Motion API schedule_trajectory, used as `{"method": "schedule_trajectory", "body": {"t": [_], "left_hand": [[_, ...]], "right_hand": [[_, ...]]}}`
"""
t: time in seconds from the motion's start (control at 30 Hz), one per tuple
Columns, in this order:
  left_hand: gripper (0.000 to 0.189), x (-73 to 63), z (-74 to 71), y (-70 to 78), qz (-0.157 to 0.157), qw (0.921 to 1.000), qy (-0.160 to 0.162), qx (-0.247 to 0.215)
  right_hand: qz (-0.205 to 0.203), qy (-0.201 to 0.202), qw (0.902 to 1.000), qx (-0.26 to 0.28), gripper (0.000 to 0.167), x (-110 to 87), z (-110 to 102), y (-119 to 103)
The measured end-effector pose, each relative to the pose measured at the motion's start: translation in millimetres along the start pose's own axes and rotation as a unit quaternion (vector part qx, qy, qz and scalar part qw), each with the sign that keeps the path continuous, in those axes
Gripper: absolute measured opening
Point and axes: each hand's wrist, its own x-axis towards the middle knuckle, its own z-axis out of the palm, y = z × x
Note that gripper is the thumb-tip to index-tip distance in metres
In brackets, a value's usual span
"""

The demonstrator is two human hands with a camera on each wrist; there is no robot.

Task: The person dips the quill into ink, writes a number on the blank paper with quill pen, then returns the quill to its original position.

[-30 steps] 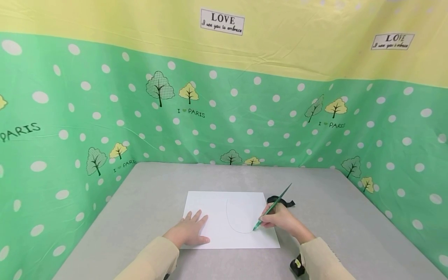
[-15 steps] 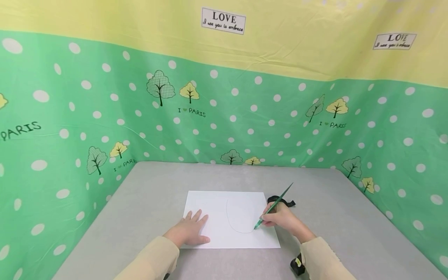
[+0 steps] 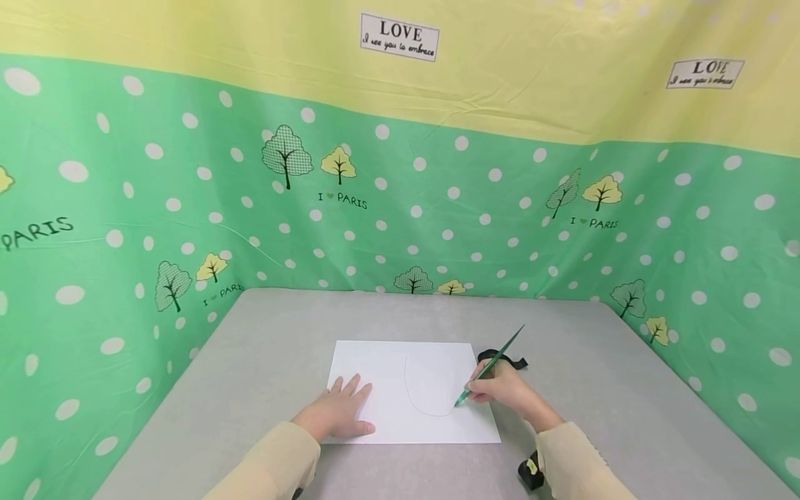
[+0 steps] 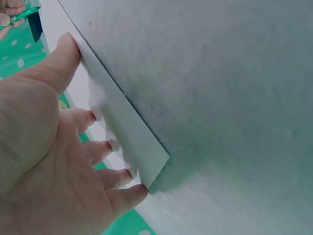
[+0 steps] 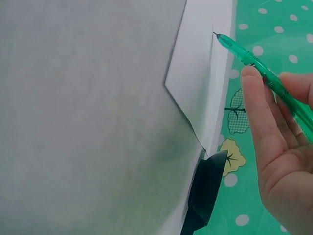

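Note:
A white sheet of paper (image 3: 387, 389) lies on the grey table, bearing a thin U-shaped curved line. My left hand (image 3: 337, 411) rests on the sheet's left part with fingers spread; the left wrist view shows the fingertips (image 4: 128, 196) pressing near one corner. Between thumb and fingers, my right hand (image 3: 500, 389) holds a green pen (image 3: 498, 357), tilted with its upper end away to the right. The pen's tip meets the right end of the curve. In the right wrist view the same green pen (image 5: 266, 73) shows a fine dark point against the paper.
Just beyond the right hand lies a black strap-like object (image 3: 517, 362), partly hidden by that hand. A small black item with a yellow mark (image 3: 531, 473) sits beside the right sleeve. Behind the grey table (image 3: 287, 319) hangs a green and yellow printed curtain (image 3: 437, 208).
The pen and right hand have moved slightly up and to the right, and the curve's right end now reaches a little further up. The left hand stays still.

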Motion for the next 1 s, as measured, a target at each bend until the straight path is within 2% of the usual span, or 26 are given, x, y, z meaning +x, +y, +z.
{"method": "schedule_trajectory", "body": {"t": [0.3,1.0], "left_hand": [[0.074,0.7,-0.1,0.7,-0.004,1.0,-0.001,-0.002],[0.073,-1.4,-2.4,1.6,-0.006,1.0,-0.004,0.005]], "right_hand": [[0.012,0.007,0.9999,0.0,0.012,14.1,-3,21],[0.027,0.03,0.9992,-0.003,0.013,21.8,-4,24]]}}
